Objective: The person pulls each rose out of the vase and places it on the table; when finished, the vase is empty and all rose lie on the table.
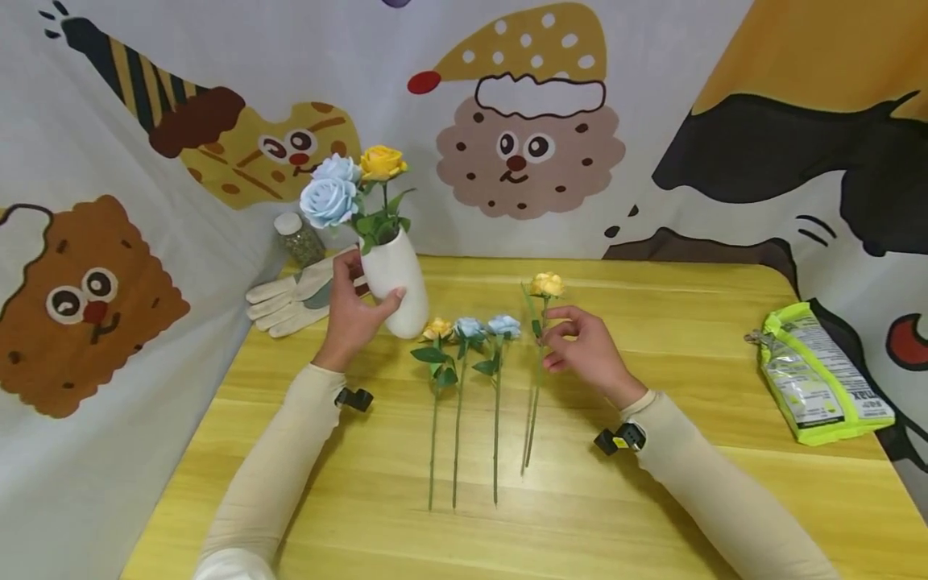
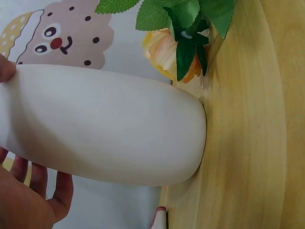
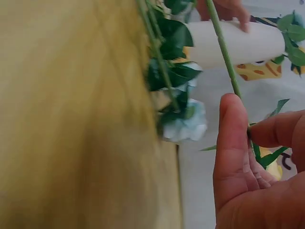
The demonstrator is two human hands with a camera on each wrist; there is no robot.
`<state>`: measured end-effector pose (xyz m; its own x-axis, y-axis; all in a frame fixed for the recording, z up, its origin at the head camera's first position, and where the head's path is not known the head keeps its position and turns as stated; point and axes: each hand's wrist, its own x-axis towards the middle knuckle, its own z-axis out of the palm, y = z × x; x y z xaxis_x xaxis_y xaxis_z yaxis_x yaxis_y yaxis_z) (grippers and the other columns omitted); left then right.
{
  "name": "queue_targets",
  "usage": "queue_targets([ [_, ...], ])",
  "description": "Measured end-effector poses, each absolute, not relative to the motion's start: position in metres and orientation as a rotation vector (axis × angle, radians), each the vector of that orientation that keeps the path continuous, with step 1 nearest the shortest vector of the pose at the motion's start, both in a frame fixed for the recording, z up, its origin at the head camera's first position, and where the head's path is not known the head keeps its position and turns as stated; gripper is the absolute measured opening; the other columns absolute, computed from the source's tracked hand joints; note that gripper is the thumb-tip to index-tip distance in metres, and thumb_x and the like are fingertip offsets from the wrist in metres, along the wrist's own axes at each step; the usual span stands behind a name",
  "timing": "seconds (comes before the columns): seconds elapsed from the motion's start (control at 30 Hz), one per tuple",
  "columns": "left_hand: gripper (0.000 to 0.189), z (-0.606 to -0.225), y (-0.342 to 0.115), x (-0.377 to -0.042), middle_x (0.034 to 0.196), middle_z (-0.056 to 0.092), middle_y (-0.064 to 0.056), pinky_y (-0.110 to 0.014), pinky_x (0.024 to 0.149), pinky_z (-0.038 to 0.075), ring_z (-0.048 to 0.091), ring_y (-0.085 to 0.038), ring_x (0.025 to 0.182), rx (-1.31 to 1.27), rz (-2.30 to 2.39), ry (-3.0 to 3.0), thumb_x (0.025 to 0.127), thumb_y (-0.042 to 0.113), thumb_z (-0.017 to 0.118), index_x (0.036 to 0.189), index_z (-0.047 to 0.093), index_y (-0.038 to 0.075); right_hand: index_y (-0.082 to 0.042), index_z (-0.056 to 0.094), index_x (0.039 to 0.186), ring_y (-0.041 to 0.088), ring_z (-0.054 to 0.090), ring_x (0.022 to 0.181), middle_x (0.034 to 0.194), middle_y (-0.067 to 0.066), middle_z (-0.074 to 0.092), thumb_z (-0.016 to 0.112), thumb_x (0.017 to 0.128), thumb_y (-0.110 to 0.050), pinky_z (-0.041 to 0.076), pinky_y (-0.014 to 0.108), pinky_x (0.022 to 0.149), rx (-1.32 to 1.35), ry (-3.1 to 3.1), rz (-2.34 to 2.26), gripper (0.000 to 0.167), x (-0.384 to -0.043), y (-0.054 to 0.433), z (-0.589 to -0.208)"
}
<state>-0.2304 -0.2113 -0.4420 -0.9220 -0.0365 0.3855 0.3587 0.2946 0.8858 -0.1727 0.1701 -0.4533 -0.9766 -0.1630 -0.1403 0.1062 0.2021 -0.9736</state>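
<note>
My left hand (image 1: pixel 353 304) grips a white vase (image 1: pixel 399 282) round its side; in the left wrist view the vase's base meets the table. Two light blue roses (image 1: pixel 329 200) and a yellow rose (image 1: pixel 383 163) stand in the vase. Between the thumb and fingers of my right hand (image 1: pixel 586 348) is the green stem of another yellow rose (image 1: pixel 547 284), bloom upward. The right wrist view shows that stem (image 3: pixel 224 50) pinched. Between the hands lie a yellow-orange rose (image 1: pixel 437 329) and two more blue roses (image 1: pixel 503 326), stems pointing toward me.
Behind the left hand lie white work gloves (image 1: pixel 283 306) and a small jar with a white lid (image 1: pixel 299 238). A green-and-white packet (image 1: pixel 822 379) lies at the right of the wooden table (image 1: pixel 348 499). A cartoon-printed cloth (image 1: pixel 507 234) hangs behind the table.
</note>
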Motion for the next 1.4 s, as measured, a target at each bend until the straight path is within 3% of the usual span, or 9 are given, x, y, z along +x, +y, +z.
queue_targets([
  [0.4, 0.076, -0.441, -0.208, -0.228, 0.130, 0.052, -0.011, -0.041, 0.098, 0.049, 0.054, -0.020, 0.119, -0.258, -1.660, -2.244, 0.085, 0.015, 0.086, 0.145, 0.040, 0.008, 0.001, 0.045, 0.141, 0.026, 0.075, 0.067, 0.102, 0.021, 0.069, 0.059, 0.102, -0.001, 0.065, 0.041, 0.064, 0.000, 2.042, -1.745, 0.042, -0.156, 0.167, -0.482],
  [0.73, 0.074, -0.424, -0.207, -0.216, 0.131, 0.051, -0.020, -0.023, 0.093, 0.047, 0.052, -0.034, 0.120, -0.240, -1.680, -2.249, 0.085, 0.004, 0.081, 0.145, 0.037, -0.001, 0.006, 0.042, 0.141, 0.025, 0.074, 0.068, 0.098, 0.022, 0.066, 0.055, 0.100, 0.003, 0.065, 0.040, 0.066, -0.009, 2.040, -1.637, 0.043, -0.158, 0.160, -0.485],
  [0.97, 0.072, -0.410, -0.196, -0.213, 0.131, 0.050, -0.022, -0.027, 0.095, 0.047, 0.053, -0.028, 0.119, -0.276, -1.700, -2.261, 0.086, 0.005, 0.080, 0.144, 0.038, -0.002, 0.011, 0.048, 0.141, 0.025, 0.076, 0.072, 0.095, 0.023, 0.069, 0.060, 0.098, 0.004, 0.066, 0.040, 0.069, -0.025, 2.122, -1.598, 0.046, -0.164, 0.169, -0.480],
  [1.1, 0.072, -0.411, -0.195, -0.213, 0.128, 0.050, -0.023, -0.031, 0.096, 0.047, 0.052, -0.032, 0.119, -0.283, -1.722, -2.248, 0.086, 0.004, 0.080, 0.143, 0.038, -0.003, 0.013, 0.050, 0.144, 0.025, 0.077, 0.075, 0.098, 0.024, 0.071, 0.058, 0.099, 0.003, 0.066, 0.039, 0.071, -0.025, 2.158, -1.555, 0.047, -0.163, 0.173, -0.479],
  [1.4, 0.077, -0.435, -0.208, -0.231, 0.130, 0.049, -0.020, -0.050, 0.101, 0.047, 0.052, -0.029, 0.121, -0.267, -1.672, -2.261, 0.085, 0.007, 0.083, 0.145, 0.036, 0.000, 0.011, 0.063, 0.135, 0.029, 0.079, 0.079, 0.101, 0.022, 0.076, 0.066, 0.101, -0.006, 0.065, 0.039, 0.071, -0.094, 2.268, -1.506, 0.038, -0.168, 0.182, -0.467],
])
